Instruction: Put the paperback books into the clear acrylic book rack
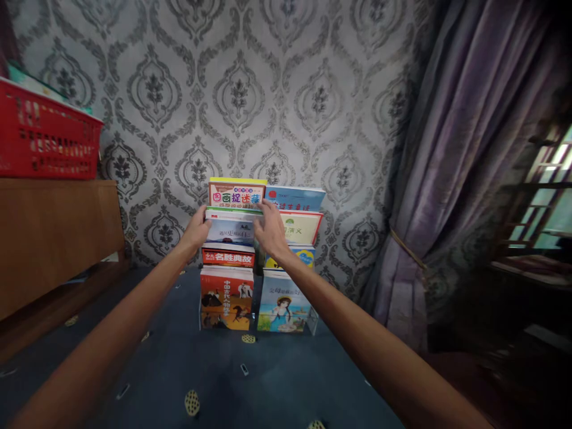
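Both hands are at a book with a blue-grey landscape cover [230, 233], in the left column of a tiered book rack [313, 322]. My left hand [198, 227] grips its left edge, fingers closed. On the opposite edge, my right hand [270, 229] is closed, thumb at the front. Behind it stands a picture book with colourful lettering [236, 195]. Below are a red-banded book [227, 258] and an orange-red book [227, 299]. The right column has a blue book [297, 198], a pale green book [300, 229] and a book with a girl in a hat [282, 302].
Patterned wallpaper [286, 119] rises behind the rack. A red plastic basket [49, 134] sits on a wooden cabinet [58, 238] at the left. A tied purple curtain [429, 179] hangs at the right. Blue patterned cloth [156, 369] lies under the rack.
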The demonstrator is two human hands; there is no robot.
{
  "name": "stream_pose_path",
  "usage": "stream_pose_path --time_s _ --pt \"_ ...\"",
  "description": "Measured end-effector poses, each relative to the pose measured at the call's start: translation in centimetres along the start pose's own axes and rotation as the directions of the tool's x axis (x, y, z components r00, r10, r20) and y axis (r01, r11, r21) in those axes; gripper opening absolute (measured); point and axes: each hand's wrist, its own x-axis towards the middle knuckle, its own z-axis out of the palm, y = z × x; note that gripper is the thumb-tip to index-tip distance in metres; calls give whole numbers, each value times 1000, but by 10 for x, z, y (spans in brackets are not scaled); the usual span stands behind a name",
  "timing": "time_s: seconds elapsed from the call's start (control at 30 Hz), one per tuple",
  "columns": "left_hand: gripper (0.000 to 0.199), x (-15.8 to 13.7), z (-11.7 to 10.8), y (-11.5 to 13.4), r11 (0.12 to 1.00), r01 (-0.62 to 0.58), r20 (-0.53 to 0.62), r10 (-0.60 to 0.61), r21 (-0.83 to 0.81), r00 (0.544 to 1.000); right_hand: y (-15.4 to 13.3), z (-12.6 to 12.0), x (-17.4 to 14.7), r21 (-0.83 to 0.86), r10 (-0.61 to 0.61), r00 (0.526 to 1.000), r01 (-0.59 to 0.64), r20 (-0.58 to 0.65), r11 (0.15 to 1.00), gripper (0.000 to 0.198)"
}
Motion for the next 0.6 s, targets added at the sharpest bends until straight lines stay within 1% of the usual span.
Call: stream_pose_path --time_s 0.07,0.13,0.23,0.33,0.43,0.6 --pt "53 6 -3 6 996 42 -15 -41 77 999 -7 -9 5 -122 -3 997 12 73 992 45" --pt "46 14 -6 12 989 77 -18 -75 129 997 -13 -17 10 -236 21 986 19 163 972 43" --pt "37 26 -10 18 980 107 -7 -107 170 994 -17 -22 13 -336 46 971 37 237 941 41" --pt "31 35 -11 21 968 126 4 -130 217 991 -17 -20 12 -350 35 971 53 239 935 41" --pt "30 38 -10 22 954 128 8 -135 271 991 -16 -17 10 -336 27 974 52 226 940 41" --pt "27 37 -8 25 925 88 -9 -92 368 996 -11 -17 11 -297 -12 974 81 228 951 40"
